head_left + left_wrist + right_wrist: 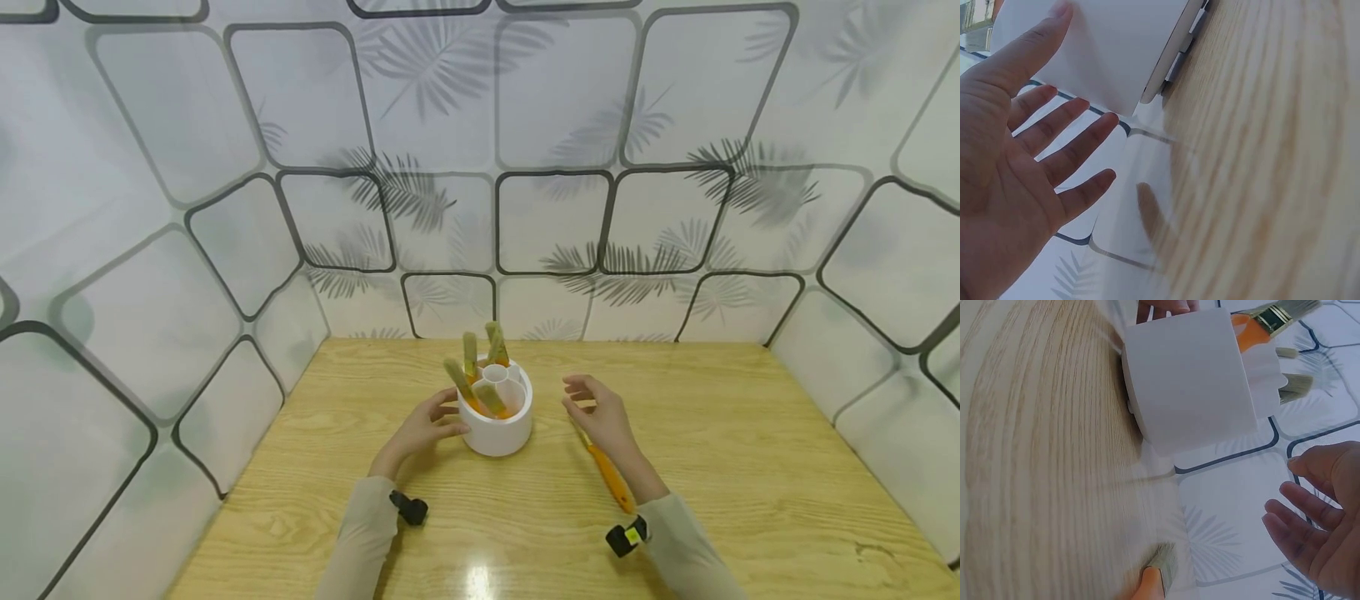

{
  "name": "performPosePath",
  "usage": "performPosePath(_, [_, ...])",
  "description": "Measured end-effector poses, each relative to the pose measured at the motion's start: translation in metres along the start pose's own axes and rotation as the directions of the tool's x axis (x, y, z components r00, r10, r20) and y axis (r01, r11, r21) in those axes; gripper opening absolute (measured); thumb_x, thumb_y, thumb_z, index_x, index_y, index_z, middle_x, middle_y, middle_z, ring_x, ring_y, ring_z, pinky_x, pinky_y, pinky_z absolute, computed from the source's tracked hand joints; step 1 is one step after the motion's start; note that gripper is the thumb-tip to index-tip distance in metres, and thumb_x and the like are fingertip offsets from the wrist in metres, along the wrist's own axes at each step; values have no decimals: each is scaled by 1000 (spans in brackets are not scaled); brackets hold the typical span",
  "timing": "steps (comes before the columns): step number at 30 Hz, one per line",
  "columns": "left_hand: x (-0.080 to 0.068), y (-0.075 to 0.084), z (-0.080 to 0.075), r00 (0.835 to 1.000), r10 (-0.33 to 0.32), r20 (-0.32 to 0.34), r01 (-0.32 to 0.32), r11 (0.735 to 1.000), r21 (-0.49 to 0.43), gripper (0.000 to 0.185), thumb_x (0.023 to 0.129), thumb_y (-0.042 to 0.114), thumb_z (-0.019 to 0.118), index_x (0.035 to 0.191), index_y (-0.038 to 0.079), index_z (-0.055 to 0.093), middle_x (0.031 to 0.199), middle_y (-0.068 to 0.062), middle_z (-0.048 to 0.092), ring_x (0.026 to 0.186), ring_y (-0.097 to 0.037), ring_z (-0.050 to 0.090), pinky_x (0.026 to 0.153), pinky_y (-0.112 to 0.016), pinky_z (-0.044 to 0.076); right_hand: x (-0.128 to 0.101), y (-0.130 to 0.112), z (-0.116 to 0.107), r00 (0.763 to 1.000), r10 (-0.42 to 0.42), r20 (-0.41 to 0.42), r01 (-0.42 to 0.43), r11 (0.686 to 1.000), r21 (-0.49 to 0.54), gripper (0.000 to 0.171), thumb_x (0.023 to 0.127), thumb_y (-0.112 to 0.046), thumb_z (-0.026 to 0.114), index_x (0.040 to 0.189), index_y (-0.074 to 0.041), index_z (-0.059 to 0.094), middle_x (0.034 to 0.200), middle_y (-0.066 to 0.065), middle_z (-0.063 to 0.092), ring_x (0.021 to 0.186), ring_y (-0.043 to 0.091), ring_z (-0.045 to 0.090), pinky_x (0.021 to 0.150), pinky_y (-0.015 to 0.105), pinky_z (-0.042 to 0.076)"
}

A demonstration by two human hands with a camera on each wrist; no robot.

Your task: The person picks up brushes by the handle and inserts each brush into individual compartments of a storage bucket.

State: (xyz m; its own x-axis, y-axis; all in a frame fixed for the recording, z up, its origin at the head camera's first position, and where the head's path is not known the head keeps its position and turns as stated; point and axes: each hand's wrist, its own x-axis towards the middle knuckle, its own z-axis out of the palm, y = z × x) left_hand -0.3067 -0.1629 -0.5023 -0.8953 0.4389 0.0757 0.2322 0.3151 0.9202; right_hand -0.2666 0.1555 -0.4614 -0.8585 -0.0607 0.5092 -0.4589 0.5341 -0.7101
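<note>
Between the two hands stands a white holder (498, 421) on the tabletop (750, 467), with several orange-handled brushes (480, 379) leaning in it, bristles up. Left hand (423, 429) rests against the holder's near-left wall, fingers (1060, 134) straight and spread, thumb tip touching the white side. Right hand (600, 412) hovers just right of the holder, apart from it, fingers (1300, 512) loosely curved and holding nothing. Beneath that palm lies a loose brush (603, 467), its long axis running from the wrist toward the holder, bristle end (1163, 562) forward. The right hand is nearer it. Its middle is hidden under the hand.
</note>
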Motion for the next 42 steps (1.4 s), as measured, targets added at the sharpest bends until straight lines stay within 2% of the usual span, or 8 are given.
performPosePath(9, [1,0,1,1000,13,9,-13,1000,2,75,80,26,73,143,14,34,144,-13,37,125,-35,45,103,-51,37,-3,3,-5,999,39,31,-39,999,-18,30,84,-7,67,114,-4,61,101,16,65,87,29,64,65,35,57])
performPosePath(20, [0,1,3,1000,-16,0,16,999,29,83,76,34,75,144,19,32,145,-8,37,126,-32,44,105,-50,36,-7,9,-9,991,101,87,-97,994,-43,31,86,-11,67,116,-6,60,105,16,63,91,30,62,70,40,56])
performPosePath(31, [1,2,5,1000,-18,0,18,1000,18,78,80,21,74,144,13,30,146,-14,34,128,-38,40,107,-54,32,-10,15,-11,984,119,131,-112,992,-65,32,86,-14,67,115,-5,60,106,17,63,94,34,61,71,42,56])
performPosePath(42, [0,1,3,1000,10,-22,-10,1000,17,76,76,32,76,140,21,38,142,-8,40,125,-33,45,104,-51,36,-13,20,-13,975,151,164,-131,983,-127,33,86,-17,68,115,-3,60,106,17,63,93,34,62,73,44,55])
